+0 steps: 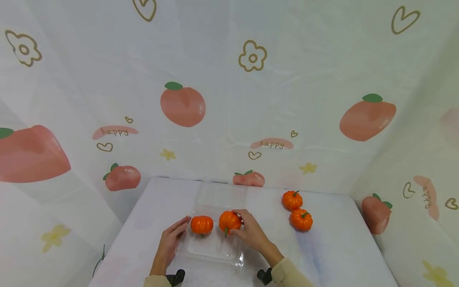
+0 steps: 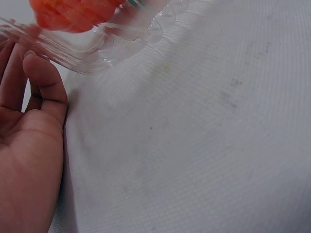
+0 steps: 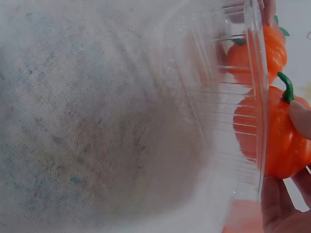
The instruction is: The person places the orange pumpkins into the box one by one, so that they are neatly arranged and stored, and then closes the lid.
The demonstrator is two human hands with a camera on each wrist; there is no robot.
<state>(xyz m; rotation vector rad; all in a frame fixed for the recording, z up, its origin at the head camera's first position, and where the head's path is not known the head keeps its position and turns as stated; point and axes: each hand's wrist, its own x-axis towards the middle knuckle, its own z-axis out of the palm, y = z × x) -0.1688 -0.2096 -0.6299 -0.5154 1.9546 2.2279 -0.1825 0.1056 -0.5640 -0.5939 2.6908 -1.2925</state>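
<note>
A clear plastic clamshell container [image 1: 211,252] lies on the table with its lid [image 1: 221,195] folded back. Inside its left half sits a small orange pumpkin [image 1: 202,225], stem toward the near side. My right hand [image 1: 252,234] grips a second orange pumpkin [image 1: 229,221] at the container's right side, thumb near the green stem in the right wrist view, fingers around the far side. Along the left wall, my left hand [image 1: 169,241] rests its extended fingers against the plastic. The left wrist view shows those fingers [image 2: 41,73] at the container's edge, partly hidden.
Two more orange pumpkins, one farther back [image 1: 292,200] and one nearer [image 1: 301,220], stand close together on the table right of the container. A white cloth covers the table [image 1: 333,247]. Printed curtains [image 1: 222,159] hang behind and at both sides.
</note>
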